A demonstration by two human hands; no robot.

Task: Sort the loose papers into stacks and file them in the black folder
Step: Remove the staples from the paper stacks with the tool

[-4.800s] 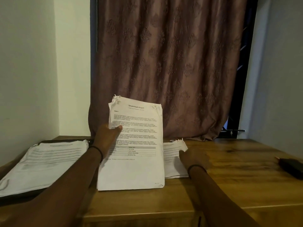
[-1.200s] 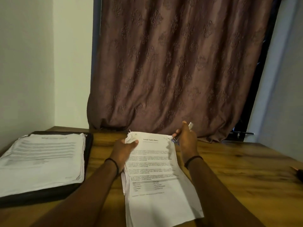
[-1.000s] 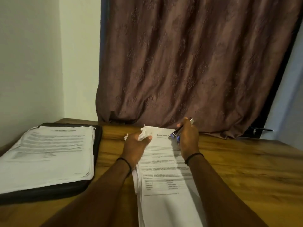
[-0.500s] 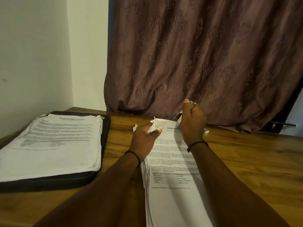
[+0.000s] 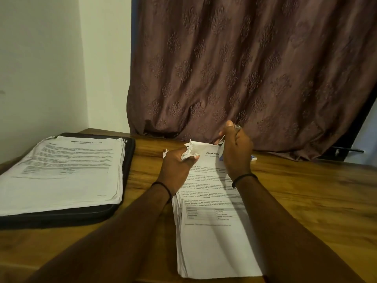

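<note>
A stack of printed papers [image 5: 214, 237] lies on the wooden table in front of me, its top sheet headed as a sample health report. My left hand [image 5: 177, 168] grips the stack's crumpled top left corner. My right hand [image 5: 234, 152] holds a small silver and blue stapler [image 5: 236, 127] at the stack's top edge; most of the stapler is hidden by the fingers. At the left, the black folder [image 5: 114, 209] lies open with another paper stack [image 5: 65, 170] resting on it.
A brown patterned curtain [image 5: 244, 68] hangs down to the table's far edge. White walls close off the left side. Bare wooden tabletop [image 5: 316, 201] extends to the right of the papers.
Earlier my left hand held the stack upright; now it lies flat with both hands at its top edge. In the last second the view shifted left and my right hand rose slightly.
</note>
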